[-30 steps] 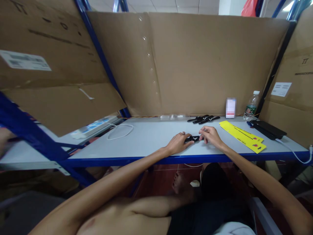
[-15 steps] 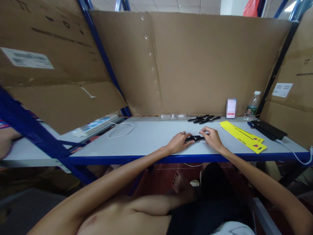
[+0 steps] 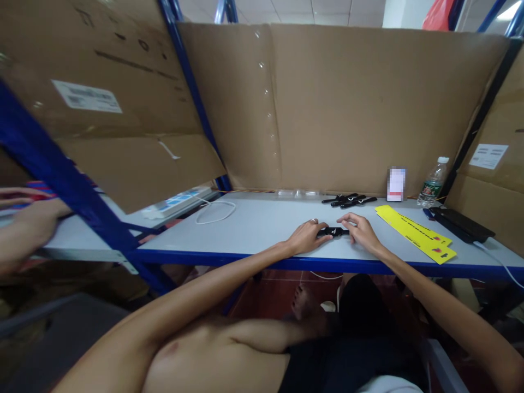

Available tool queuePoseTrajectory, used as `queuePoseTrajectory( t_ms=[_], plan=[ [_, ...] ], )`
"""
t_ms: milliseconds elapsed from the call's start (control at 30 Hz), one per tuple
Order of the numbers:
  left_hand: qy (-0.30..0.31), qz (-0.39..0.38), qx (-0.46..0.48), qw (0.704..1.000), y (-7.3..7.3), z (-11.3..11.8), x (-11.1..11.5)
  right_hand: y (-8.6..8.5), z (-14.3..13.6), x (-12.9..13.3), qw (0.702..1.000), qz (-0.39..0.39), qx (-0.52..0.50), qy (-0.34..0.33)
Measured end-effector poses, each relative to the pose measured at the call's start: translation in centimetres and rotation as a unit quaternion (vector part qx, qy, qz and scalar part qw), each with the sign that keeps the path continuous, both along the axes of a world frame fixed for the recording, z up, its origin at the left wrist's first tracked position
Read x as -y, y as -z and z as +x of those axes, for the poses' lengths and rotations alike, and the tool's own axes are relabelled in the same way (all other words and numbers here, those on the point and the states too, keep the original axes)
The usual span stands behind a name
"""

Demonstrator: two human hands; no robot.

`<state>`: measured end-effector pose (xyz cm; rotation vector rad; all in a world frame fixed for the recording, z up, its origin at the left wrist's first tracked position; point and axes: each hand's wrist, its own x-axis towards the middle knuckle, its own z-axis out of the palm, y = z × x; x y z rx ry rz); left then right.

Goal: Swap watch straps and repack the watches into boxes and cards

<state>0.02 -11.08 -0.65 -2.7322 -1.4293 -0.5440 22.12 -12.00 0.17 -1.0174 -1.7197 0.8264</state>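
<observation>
A small black strap-like item lies flat on the grey table near its front edge, between my two hands. My left hand wears a ring and is closed on the item's left end, thumb in front and fingers behind. At the right end, my right hand has its fingers bent and pinched together on the item. Several similar black items lie in a pile behind, by the cardboard wall. Right of my right hand lie yellow printed cards, overlapping.
The grey table holds a phone, a bottle, a black case, clear plastic pieces and a white cable. Another person's hands are at the far left, beyond the blue post.
The view has turned slightly left, so everything sits further right. More of the other person's hands shows at the left. My hands stay at the black item, with my right fingers slightly shifted.
</observation>
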Motion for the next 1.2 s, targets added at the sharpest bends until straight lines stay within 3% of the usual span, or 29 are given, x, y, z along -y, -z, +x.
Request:
queuePoseTrajectory(
  t_ms=[200,433,633,800,1200],
  plan=[
    [0.009,0.008,0.0,1.0,0.2,-0.03,-0.21,0.06,0.23,-0.25,0.999,-0.031,-0.037,0.024],
    [0.012,0.019,0.0,1.0,0.52,-0.21,-0.54,0.35,0.03,-0.13,1.0,-0.002,-0.006,0.025],
    [0.01,0.014,0.011,1.0,0.37,-0.07,-0.44,0.23,-0.23,0.0,0.997,-0.047,-0.008,-0.067],
    [0.012,0.017,-0.001,1.0,0.51,-0.06,-0.63,0.03,0.1,0.12,1.0,0.009,-0.003,0.03],
    [0.013,0.008,0.011,1.0,0.2,-0.02,-0.32,0.35,-0.1,0.54,0.998,-0.009,0.037,-0.058]
  ],
)
